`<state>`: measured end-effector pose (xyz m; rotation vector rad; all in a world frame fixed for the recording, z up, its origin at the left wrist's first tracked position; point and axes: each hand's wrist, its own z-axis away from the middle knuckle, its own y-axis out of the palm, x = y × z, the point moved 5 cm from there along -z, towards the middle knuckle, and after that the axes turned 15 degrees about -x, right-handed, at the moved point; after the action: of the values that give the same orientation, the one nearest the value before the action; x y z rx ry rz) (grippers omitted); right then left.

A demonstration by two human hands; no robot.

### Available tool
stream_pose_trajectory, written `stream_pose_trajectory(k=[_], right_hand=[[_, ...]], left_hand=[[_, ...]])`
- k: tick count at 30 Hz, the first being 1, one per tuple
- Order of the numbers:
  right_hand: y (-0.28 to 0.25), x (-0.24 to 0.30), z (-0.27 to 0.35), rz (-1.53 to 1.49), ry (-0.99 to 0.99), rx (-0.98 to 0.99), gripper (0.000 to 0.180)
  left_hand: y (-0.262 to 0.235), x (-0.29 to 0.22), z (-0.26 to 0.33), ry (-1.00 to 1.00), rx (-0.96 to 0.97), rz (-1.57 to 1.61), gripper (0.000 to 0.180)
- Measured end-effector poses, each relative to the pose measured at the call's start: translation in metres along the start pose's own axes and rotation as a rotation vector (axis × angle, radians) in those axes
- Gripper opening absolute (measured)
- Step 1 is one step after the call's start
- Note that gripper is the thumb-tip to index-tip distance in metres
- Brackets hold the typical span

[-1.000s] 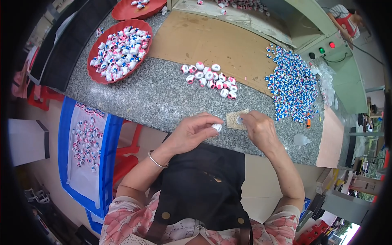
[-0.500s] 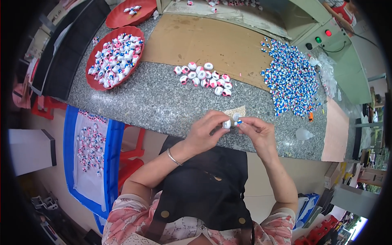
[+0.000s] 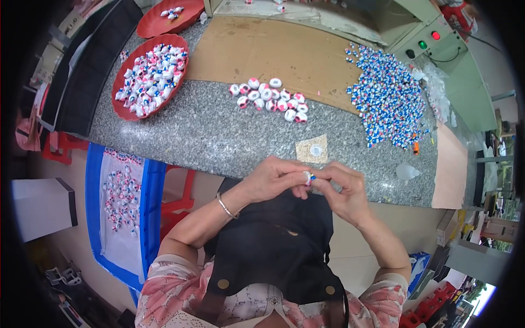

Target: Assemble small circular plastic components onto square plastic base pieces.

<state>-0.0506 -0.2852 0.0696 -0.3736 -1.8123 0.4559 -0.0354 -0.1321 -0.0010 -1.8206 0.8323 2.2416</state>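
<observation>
Against the near edge of the grey granite counter (image 3: pixel 219 136), just in front of the person's black apron (image 3: pixel 279 240), both hands meet around one small white piece with a blue spot (image 3: pixel 309 176). Taking the counter as the landmark and going from its left end: below that end, a blue crate (image 3: pixel 149 208) holds a white sheet strewn with small red-and-white pieces; on the counter's left end sits a red oval tray (image 3: pixel 121 82) heaped with red, white and blue caps, and a second red tray (image 3: pixel 158 24) lies beyond it at the far edge. A brown cardboard sheet (image 3: pixel 262 49) covers the counter's far middle, and a loose cluster of white and pink rings (image 3: pixel 269 98) lies at its near border. The left hand (image 3: pixel 270 180) closes thumb and fingers on the small piece from its left; the right hand (image 3: pixel 342 188) pinches it from its right, so the piece sits between the fingertips, equally near to both, and it is too small to tell its long axis. Just beyond the hands, a small tan square (image 3: pixel 313 148) carries one white ring. Toward the counter's right end spreads a heap of blue-and-white pieces (image 3: pixel 388 98), with a clear dropper-shaped bottle (image 3: pixel 407 172) near its front edge, and a green control box with round green and red buttons (image 3: pixel 454 54) behind.
</observation>
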Motion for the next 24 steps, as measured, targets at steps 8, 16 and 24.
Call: stream_pose_trajectory(k=[8, 16, 24], right_hand=[[0.014, -0.024, -0.009, -0.166, 0.099, 0.097, 0.019], [-0.082, -0.103, -0.014, 0.573, -0.145, -0.265, 0.015], [-0.082, -0.121, -0.024, 0.670, -0.118, -0.206, 0.015]], left_hand=[[-0.043, -0.012, 0.005, -0.039, -0.155, -0.157, 0.024], [-0.211, -0.127, 0.075, 0.691, -1.050, -1.187, 0.025], [-0.204, -0.129, 0.078, 0.907, -1.293, -1.473, 0.033]])
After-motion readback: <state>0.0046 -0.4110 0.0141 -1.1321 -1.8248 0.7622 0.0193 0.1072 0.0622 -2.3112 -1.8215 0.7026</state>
